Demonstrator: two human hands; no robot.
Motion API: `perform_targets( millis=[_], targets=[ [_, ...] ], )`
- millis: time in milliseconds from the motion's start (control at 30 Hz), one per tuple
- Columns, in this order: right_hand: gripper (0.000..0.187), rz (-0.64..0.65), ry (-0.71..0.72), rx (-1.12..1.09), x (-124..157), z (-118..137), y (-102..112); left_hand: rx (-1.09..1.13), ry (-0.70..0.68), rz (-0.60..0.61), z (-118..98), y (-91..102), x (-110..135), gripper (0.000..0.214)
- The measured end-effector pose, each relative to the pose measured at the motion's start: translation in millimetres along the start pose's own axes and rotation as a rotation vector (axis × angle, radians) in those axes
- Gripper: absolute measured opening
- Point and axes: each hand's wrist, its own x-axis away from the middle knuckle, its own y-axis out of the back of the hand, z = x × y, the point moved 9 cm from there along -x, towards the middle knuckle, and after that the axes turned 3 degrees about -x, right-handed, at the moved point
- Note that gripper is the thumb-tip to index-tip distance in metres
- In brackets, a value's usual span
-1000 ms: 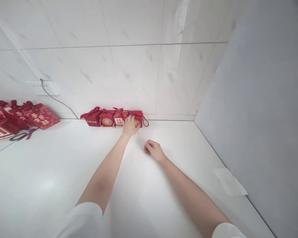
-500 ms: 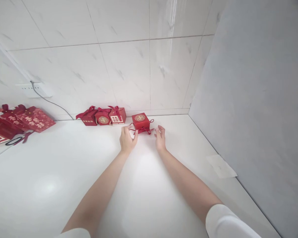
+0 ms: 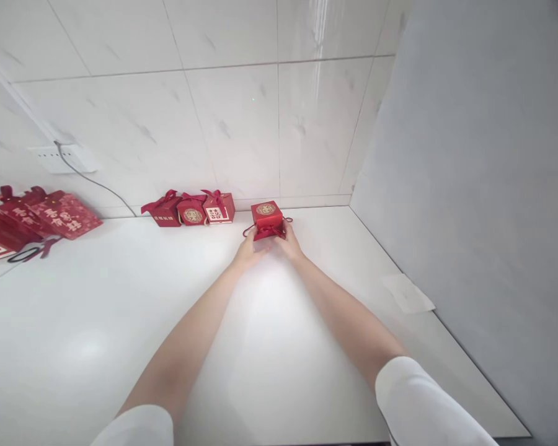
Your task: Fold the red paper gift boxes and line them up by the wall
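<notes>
A red gift box [image 3: 266, 210] with a gold round emblem on top is held between my two hands, close to the back wall. A red ribbon is tied across its near side, and its loops stick out left and right. My left hand [image 3: 250, 248] grips the box's lower left side. On the other side my right hand [image 3: 289, 243] grips the lower right, thumb along the edge. Some fingers are hidden beneath or behind the box. Whether it touches the table, I cannot tell.
Three red ribboned boxes [image 3: 193, 209] stand in a row by the wall, left of my hands. Further left lie several red gift bags [image 3: 67, 215] and black-handled scissors [image 3: 24, 254]. A cable [image 3: 97, 184] runs from a wall socket. A grey panel [image 3: 483, 186] bounds the right, near a white paper [image 3: 408, 293].
Both hands have closed in from either side and taken hold of the red gift box. The box now tilts slightly and its ribbon side faces me more.
</notes>
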Motion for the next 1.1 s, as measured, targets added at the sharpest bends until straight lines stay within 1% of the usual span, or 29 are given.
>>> perform_targets(
  millis=[33, 100, 133, 200, 233, 267, 300, 367, 400, 433, 500, 533, 600, 633, 700, 733, 767, 833, 867, 933, 1000, 1033, 1100],
  targets=[
    [0.072, 0.002, 0.000, 0.005, 3, 5, 2, 0.035, 0.013, -0.012, -6, 4.1, 1, 0.083],
    [0.066, -0.004, -0.016, 0.020, 9, 21, 11, 0.077, 0.083, -0.034, -18, 19.8, 3, 0.072],
    [0.063, -0.008, -0.028, 0.029, 12, 31, 17, 0.069, 0.132, -0.033, -24, 30.9, 4, 0.067],
    [0.056, 0.031, -0.064, 0.070, 18, 58, 29, 0.021, 0.212, 0.023, -39, 55.2, 9, 0.068],
    [0.053, 0.071, -0.074, 0.091, 21, 73, 35, 0.007, 0.249, 0.086, -46, 66.2, 14, 0.070],
    [0.051, 0.194, -0.094, 0.161, 25, 88, 34, 0.025, 0.284, 0.190, -55, 73.2, 21, 0.073],
    [0.049, 0.282, -0.119, 0.244, 31, 101, 37, 0.054, 0.304, 0.327, -64, 76.5, 30, 0.074],
    [0.046, 0.463, -0.159, 0.376, 45, 124, 44, 0.014, 0.338, 0.528, -81, 86.1, 53, 0.076],
    [0.047, 0.505, -0.165, 0.426, 51, 134, 50, -0.028, 0.339, 0.585, -89, 91.2, 62, 0.076],
    [0.049, 0.510, -0.145, 0.483, 55, 144, 57, -0.080, 0.335, 0.618, -95, 95.4, 70, 0.075],
    [0.053, 0.537, -0.083, 0.584, 65, 160, 63, -0.198, 0.296, 0.614, -104, 100.8, 78, 0.076],
    [0.057, 0.585, -0.063, 0.620, 71, 163, 61, -0.251, 0.266, 0.597, -108, 101.1, 79, 0.077],
    [0.068, 0.758, -0.069, 0.658, 88, 161, 48, -0.328, 0.206, 0.586, -115, 95.8, 80, 0.083],
    [0.074, 0.866, -0.091, 0.667, 97, 156, 39, -0.349, 0.185, 0.611, -117, 90.0, 81, 0.085],
    [0.086, 1.056, -0.133, 0.673, 115, 147, 24, -0.373, 0.165, 0.709, -120, 76.0, 87, 0.087],
    [0.092, 1.118, -0.144, 0.675, 121, 144, 18, -0.389, 0.162, 0.755, -122, 70.2, 91, 0.088],
    [0.096, 1.152, -0.143, 0.680, 125, 142, 14, -0.405, 0.152, 0.789, -125, 65.5, 96, 0.090],
    [0.096, 1.153, -0.113, 0.707, 129, 144, 10, -0.420, 0.095, 0.828, -135, 57.7, 105, 0.094],
    [0.090, 1.141, -0.095, 0.730, 130, 146, 10, -0.416, 0.049, 0.837, -142, 53.7, 110, 0.097],
    [0.072, 1.098, -0.059, 0.781, 131, 153, 15, -0.395, -0.051, 0.852, -157, 44.5, 120, 0.104],
    [0.060, 1.016, -0.039, 0.816, 128, 159, 24, -0.398, -0.126, 0.866, -167, 34.7, 125, 0.106],
    [0.058, 0.960, -0.034, 0.827, 125, 162, 30, -0.406, -0.152, 0.885, -169, 29.4, 126, 0.105],
    [0.058, 0.857, -0.034, 0.845, 119, 167, 42, -0.402, -0.166, 0.947, -165, 20.4, 123, 0.099]
  ],
)
